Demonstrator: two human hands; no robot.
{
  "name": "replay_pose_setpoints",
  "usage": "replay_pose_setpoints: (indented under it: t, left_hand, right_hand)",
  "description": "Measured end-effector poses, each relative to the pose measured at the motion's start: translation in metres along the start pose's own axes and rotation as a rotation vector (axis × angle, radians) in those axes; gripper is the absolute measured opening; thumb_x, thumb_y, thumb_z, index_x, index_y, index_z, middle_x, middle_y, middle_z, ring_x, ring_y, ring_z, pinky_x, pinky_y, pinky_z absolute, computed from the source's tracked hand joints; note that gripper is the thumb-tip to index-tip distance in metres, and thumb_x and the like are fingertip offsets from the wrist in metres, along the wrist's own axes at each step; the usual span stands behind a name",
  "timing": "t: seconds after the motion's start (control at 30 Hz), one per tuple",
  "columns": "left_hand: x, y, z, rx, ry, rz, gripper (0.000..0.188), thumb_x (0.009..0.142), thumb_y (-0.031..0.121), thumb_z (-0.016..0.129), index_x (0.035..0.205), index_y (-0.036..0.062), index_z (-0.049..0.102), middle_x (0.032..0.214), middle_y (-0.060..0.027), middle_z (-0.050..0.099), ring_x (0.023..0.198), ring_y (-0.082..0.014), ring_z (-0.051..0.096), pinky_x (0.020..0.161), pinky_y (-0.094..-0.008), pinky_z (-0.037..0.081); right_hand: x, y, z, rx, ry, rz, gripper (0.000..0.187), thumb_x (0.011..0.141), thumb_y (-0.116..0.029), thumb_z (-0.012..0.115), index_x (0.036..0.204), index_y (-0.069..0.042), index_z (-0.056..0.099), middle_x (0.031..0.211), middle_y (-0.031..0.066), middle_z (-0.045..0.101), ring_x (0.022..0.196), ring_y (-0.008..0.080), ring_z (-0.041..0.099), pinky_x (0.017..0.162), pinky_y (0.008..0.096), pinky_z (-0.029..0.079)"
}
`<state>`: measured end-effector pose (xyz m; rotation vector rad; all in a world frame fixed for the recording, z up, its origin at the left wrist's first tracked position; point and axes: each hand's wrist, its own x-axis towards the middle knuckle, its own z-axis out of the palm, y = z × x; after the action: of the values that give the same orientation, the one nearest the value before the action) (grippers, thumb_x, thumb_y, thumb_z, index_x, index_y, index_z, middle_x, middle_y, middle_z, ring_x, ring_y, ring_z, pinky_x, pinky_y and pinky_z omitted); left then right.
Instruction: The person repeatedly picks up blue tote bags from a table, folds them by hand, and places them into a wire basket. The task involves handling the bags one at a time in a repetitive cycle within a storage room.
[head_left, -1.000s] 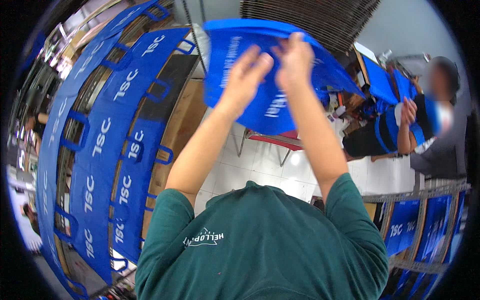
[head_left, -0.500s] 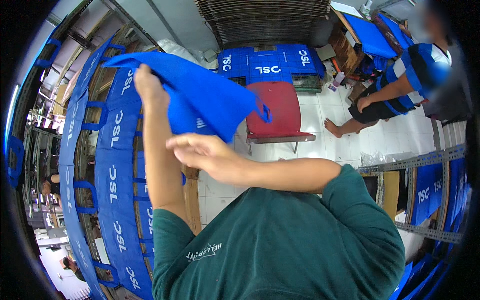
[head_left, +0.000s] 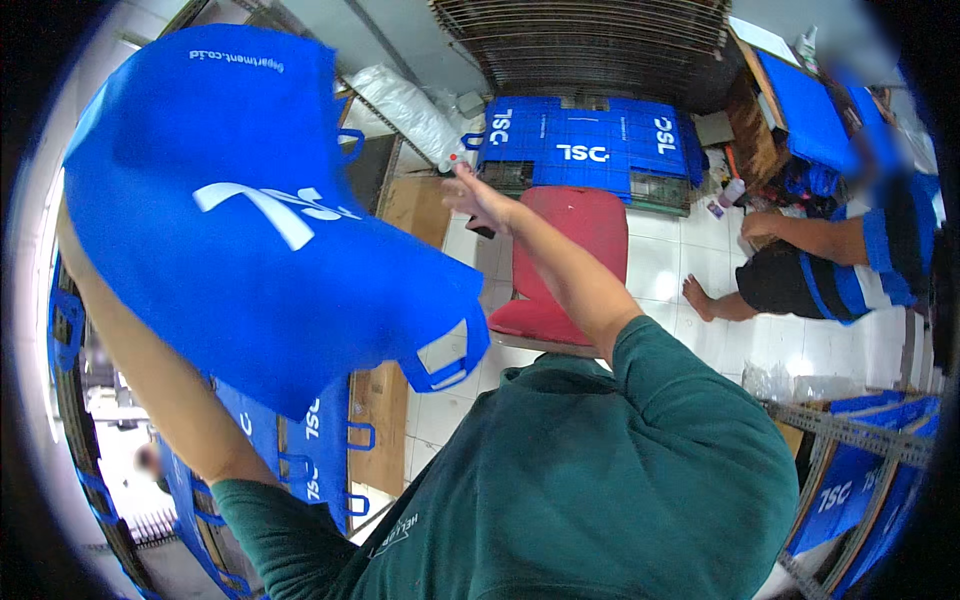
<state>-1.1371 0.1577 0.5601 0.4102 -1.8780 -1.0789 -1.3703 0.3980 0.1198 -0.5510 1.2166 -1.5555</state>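
A blue cloth bag (head_left: 270, 200) with a white print and a looped handle (head_left: 440, 360) is held up, spread wide, at the left. Behind its left edge reaches my left forearm (head_left: 140, 340); the bag hides my left hand, which carries it. My right hand (head_left: 480, 203) is raised in front of the red chair, open and with nothing in it, its fingers apart from the bag.
More blue printed bags (head_left: 580, 145) lie on a rack behind the red chair (head_left: 575, 240). Other bags (head_left: 315, 450) hang on the left racks, and some (head_left: 835, 495) at the lower right. A barefoot person (head_left: 830, 250) sits at the right, near a wooden desk (head_left: 755, 100).
The blue bag has swung left and nearer, turning its printed face to me. My left arm has moved left with it. My right hand has moved up and right, and my view has shifted.
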Motion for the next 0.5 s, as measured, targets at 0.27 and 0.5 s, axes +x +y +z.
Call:
replay_pose_setpoints:
  t: [0.27,0.5]
  left_hand:
    - [-0.039,-0.019,-0.082,0.011,0.187,-0.116,0.063,0.084,0.048,0.033,0.126,0.0004,0.037,0.12,-0.0166,0.043,0.105,-0.0285,0.044,0.089,-0.0407,0.035]
    - [-0.121,-0.09,-0.069,-0.158,0.301,-0.309,0.085,0.08,0.067,0.024,0.136,0.0033,0.025,0.135,-0.0156,0.029,0.12,-0.0312,0.031,0.101,-0.0457,0.023]
  right_hand:
    - [-0.095,-0.014,0.024,0.989,-0.563,0.061,0.089,0.079,-0.069,0.04,0.139,-0.006,0.024,0.135,0.0163,0.039,0.12,0.0279,0.043,0.102,0.0424,0.032]
    - [-0.143,-0.058,0.024,0.511,-0.291,-0.063,0.079,0.063,0.007,0.052,0.137,-0.008,0.029,0.124,0.0105,0.049,0.11,0.0199,0.051,0.093,0.034,0.042]
